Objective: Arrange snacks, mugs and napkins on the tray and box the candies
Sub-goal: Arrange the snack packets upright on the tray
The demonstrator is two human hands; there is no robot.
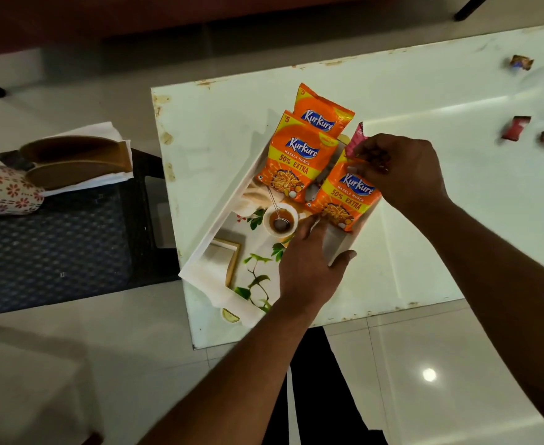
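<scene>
1. Both hands are busy at the tray [200,252]. The right hand [402,175] pinches the top edge of the nearest orange snack bag [344,200], with its fingers closed on it. A pink packet [359,133] pokes out just behind that hand; I cannot tell if the hand holds it too.
2. The left hand [309,268] lies on the tray's near right side with its fingers spread, gripping nothing. The thumb hooks over the tray's edge. I think it keeps the tray from sliding while the bag goes in.
3. Two more orange snack bags [299,159] lie at the far end of the tray, one partly on top of the other. The bags are packed close, likely to leave the bare picture end of the tray for mugs and napkins.
4. The tray sits on a pale glass table [457,220] with rusty spots along its edges. Three small wrapped candies [518,126] lie on the table well to the right of the tray, not boxed yet.
5. Left of the tray is a dark blue stool [49,248]. On it are a flowered mug [7,191] lying on its side, a brown box [77,162] and white napkins [103,130].
6. The floor [457,380] has shiny pale tiles, and the room is dim.
</scene>
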